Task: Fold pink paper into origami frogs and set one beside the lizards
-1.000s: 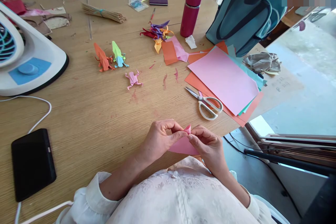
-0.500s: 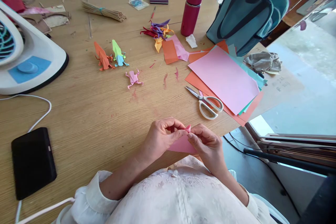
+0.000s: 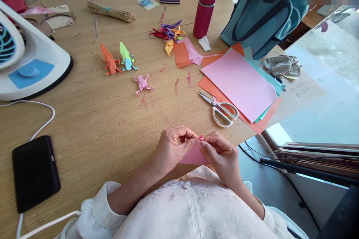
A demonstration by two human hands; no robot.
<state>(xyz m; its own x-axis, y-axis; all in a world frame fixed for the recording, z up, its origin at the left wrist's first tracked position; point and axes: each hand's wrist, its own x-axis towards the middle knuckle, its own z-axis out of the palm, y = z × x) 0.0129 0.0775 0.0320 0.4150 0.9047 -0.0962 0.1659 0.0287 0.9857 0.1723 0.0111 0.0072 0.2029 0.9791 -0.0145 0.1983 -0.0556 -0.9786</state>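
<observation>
Close to my body, at the table's front edge, both hands pinch one sheet of pink paper (image 3: 193,155). My left hand (image 3: 174,145) grips it between thumb and forefinger at its upper edge, where a small bit is curled up. Right beside it, my right hand (image 3: 221,153) pinches the same curled spot; the fingertips nearly touch. The lower part of the sheet hangs flat beneath the fingers, partly covered by them. Beyond my hands lies a pair of white-handled scissors (image 3: 221,109). A folded pink paper frog (image 3: 143,83) rests farther off to the left.
Stacked coloured paper (image 3: 241,84) lies right, near a teal bag (image 3: 258,15) and a red bottle (image 3: 205,13). Folded orange (image 3: 111,61) and green-blue paper figures (image 3: 126,58) stand left of centre. A phone (image 3: 36,173) and a white fan (image 3: 36,56) sit at left.
The curled pink tip between my fingers has been pressed lower and shows less. Both hands stay in nearly the same place, still pinching the paper.
</observation>
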